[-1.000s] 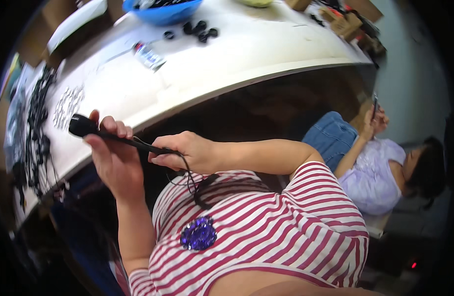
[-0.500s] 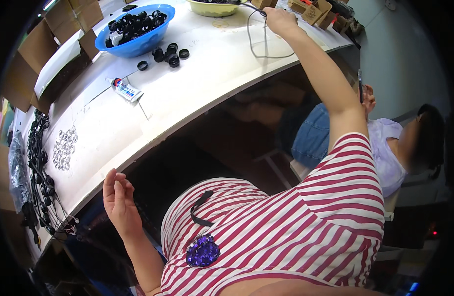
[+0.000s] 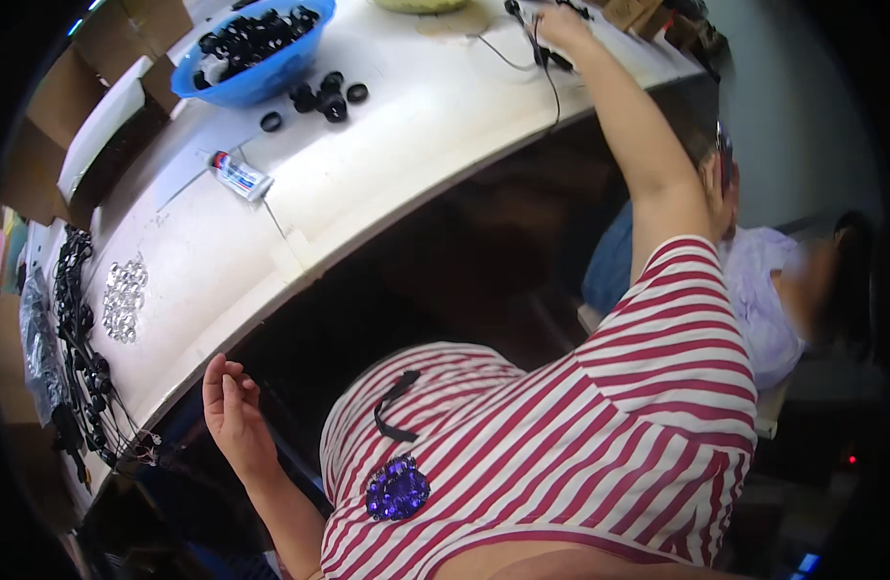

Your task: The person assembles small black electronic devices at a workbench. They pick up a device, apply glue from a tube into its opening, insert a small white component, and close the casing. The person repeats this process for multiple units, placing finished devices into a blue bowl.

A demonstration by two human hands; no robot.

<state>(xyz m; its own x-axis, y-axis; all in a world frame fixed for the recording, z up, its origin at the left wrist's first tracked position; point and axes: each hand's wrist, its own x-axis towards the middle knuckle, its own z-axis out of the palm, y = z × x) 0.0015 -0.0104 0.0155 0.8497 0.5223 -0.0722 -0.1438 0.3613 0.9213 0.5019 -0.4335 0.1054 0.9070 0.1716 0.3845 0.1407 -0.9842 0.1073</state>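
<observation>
Hands first: your right hand (image 3: 561, 24) is stretched to the top of the frame, its fingers curled down onto a black cable (image 3: 546, 68) that trails across the white table (image 3: 387, 184); whether they actually pinch it, you cannot tell. Your left hand (image 3: 234, 411) hangs at lower left, below the table edge, fingers loosely spread and holding nothing. At upper left sits a blue bowl (image 3: 261, 77) of black round parts, with loose black caps (image 3: 324, 97) just beside it and a small tube (image 3: 240, 177) nearer you. A bundle of black cables (image 3: 78, 338) lies along the left edge.
</observation>
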